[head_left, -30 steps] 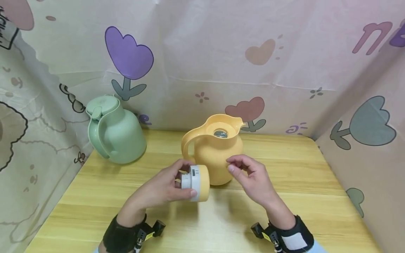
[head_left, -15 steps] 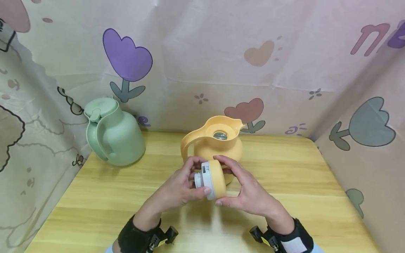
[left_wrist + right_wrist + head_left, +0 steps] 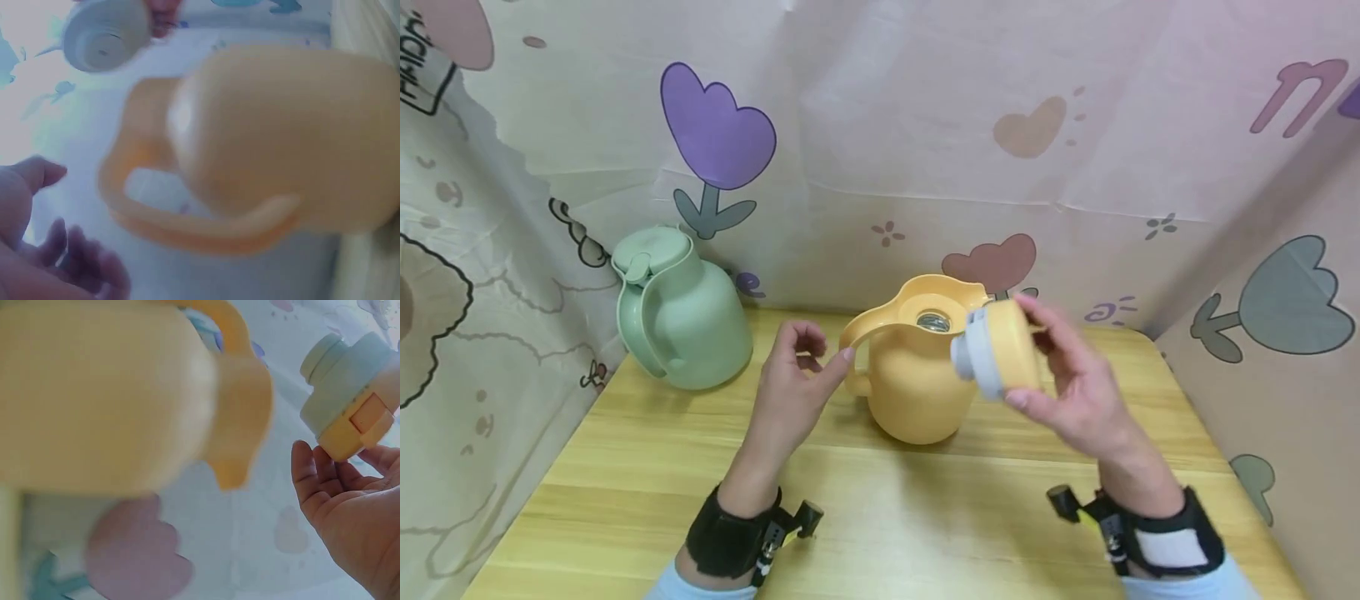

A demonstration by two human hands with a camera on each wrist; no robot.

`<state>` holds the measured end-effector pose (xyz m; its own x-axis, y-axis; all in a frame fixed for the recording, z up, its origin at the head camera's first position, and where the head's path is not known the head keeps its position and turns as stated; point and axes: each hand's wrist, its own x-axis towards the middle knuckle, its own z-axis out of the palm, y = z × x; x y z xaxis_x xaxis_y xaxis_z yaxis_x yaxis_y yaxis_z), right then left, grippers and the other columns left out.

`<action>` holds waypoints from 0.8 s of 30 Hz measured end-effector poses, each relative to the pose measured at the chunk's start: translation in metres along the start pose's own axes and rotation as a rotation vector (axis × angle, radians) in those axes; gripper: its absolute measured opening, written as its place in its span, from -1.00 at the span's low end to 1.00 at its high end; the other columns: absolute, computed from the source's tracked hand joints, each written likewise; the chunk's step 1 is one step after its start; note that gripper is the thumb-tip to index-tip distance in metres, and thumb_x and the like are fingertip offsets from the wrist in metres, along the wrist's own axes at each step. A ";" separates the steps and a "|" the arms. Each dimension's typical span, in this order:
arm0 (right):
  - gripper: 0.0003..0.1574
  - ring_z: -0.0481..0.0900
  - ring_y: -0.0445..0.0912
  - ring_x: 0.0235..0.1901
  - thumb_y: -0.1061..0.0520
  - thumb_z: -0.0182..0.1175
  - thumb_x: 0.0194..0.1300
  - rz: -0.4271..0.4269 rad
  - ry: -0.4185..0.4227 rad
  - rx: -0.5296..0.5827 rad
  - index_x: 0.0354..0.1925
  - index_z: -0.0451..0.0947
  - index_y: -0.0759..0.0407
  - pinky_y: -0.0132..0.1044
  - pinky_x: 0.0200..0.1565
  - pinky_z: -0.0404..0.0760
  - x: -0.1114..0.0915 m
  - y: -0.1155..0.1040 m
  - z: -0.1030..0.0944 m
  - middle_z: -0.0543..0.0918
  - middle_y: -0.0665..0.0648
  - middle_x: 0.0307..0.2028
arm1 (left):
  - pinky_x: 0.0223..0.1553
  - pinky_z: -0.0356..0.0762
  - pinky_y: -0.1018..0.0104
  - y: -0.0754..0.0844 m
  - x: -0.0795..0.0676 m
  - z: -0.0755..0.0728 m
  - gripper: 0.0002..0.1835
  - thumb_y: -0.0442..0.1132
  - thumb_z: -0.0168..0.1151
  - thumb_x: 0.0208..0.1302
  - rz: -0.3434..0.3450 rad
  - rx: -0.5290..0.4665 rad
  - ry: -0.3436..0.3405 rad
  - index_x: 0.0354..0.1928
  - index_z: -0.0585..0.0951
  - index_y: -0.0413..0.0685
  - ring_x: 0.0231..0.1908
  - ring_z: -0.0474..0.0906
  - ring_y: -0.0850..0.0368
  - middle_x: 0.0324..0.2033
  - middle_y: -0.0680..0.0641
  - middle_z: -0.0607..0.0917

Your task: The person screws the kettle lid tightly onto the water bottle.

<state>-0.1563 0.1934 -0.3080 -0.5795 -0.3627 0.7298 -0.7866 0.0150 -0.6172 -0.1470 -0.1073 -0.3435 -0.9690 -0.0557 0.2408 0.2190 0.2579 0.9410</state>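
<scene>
My right hand [image 3: 1078, 400] holds the yellow and grey lid [image 3: 1015, 346] by its yellow top, with the narrow grey end pointing left. In the right wrist view the lid [image 3: 350, 394] is tilted above the fingers. The yellow jug [image 3: 917, 392] stands upright on the table with its round mouth uncovered. My left hand [image 3: 793, 392] is beside the jug's handle [image 3: 868, 325], fingers loosely bent and holding nothing. A gap between this hand [image 3: 62, 250] and the handle [image 3: 206, 234] shows in the left wrist view.
A green jug [image 3: 700, 333] with its lid on stands at the back left of the wooden table [image 3: 880, 517]. Printed cloth [image 3: 850, 117] hangs behind and along both sides.
The lid has passed from my left hand to my right hand and moved right and up beside the jug's spout. My left hand has let go and moved left to the handle.
</scene>
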 end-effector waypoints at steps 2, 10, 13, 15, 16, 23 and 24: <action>0.08 0.42 0.08 -0.05 0.47 0.32 -0.21 0.037 -0.011 -0.057 0.35 0.18 0.43 -0.38 -0.08 0.50 0.015 -0.005 -0.011 0.41 0.34 0.19 | 0.04 0.44 0.08 -0.007 0.008 0.004 -0.39 0.10 0.39 0.11 0.007 -0.010 -0.022 0.05 0.32 0.00 -0.01 0.39 0.06 -0.06 -0.08 0.45; 0.08 0.34 -0.14 -0.05 0.22 0.47 -0.03 0.200 -0.201 -0.456 0.41 0.23 -0.15 -0.34 -0.11 0.39 0.065 -0.002 -0.026 0.40 0.01 0.21 | -0.05 0.54 -0.07 -0.028 0.027 0.023 -0.53 0.06 0.27 0.27 -0.023 -0.173 -0.204 0.07 0.43 -0.03 -0.12 0.52 -0.09 -0.13 -0.14 0.57; 0.00 0.37 -0.13 -0.05 0.03 0.46 0.06 0.292 -0.286 -0.489 0.40 0.21 -0.26 -0.21 -0.05 0.41 0.077 0.006 -0.025 0.40 -0.02 0.17 | -0.17 0.57 -0.10 -0.024 0.026 0.027 -0.65 0.00 0.18 0.36 -0.030 -0.159 -0.250 0.00 0.48 -0.08 -0.22 0.53 -0.20 -0.26 -0.17 0.55; -0.03 0.37 -0.10 -0.02 -0.06 0.43 0.09 0.335 -0.345 -0.488 0.39 0.20 -0.23 -0.11 -0.03 0.42 0.084 0.011 -0.025 0.40 0.00 0.14 | -0.21 0.58 -0.02 -0.015 0.021 0.027 -0.69 -0.03 0.14 0.39 -0.025 -0.106 -0.273 -0.01 0.47 -0.09 -0.24 0.52 -0.17 -0.29 -0.15 0.53; -0.03 0.36 -0.08 0.00 -0.10 0.43 0.09 0.350 -0.374 -0.490 0.39 0.20 -0.21 -0.08 -0.02 0.42 0.087 0.014 -0.025 0.40 0.00 0.14 | -0.22 0.58 0.04 -0.011 0.019 0.026 -0.70 -0.04 0.13 0.40 -0.018 -0.080 -0.280 0.00 0.47 -0.09 -0.24 0.52 -0.13 -0.29 -0.14 0.54; 0.01 0.35 -0.07 -0.01 -0.28 0.41 0.04 0.345 -0.540 -0.549 0.38 0.25 -0.11 -0.08 -0.01 0.40 0.100 0.022 -0.019 0.42 0.03 0.16 | -0.26 0.55 0.26 0.006 0.010 0.024 -0.76 -0.16 0.17 0.38 0.029 -0.056 -0.264 -0.03 0.53 -0.14 -0.29 0.51 0.07 -0.29 -0.15 0.59; 0.02 0.35 -0.08 -0.01 -0.30 0.41 0.03 0.342 -0.554 -0.561 0.38 0.25 -0.10 -0.08 -0.02 0.40 0.101 0.023 -0.018 0.43 0.03 0.15 | -0.28 0.55 0.27 0.006 0.011 0.024 -0.77 -0.17 0.18 0.37 0.029 -0.066 -0.259 -0.05 0.54 -0.16 -0.31 0.51 0.07 -0.31 -0.15 0.59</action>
<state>-0.2367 0.1741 -0.2435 -0.7314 -0.6545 0.1913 -0.6612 0.6121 -0.4338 -0.1586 -0.0834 -0.3412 -0.9575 0.2013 0.2067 0.2455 0.1918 0.9502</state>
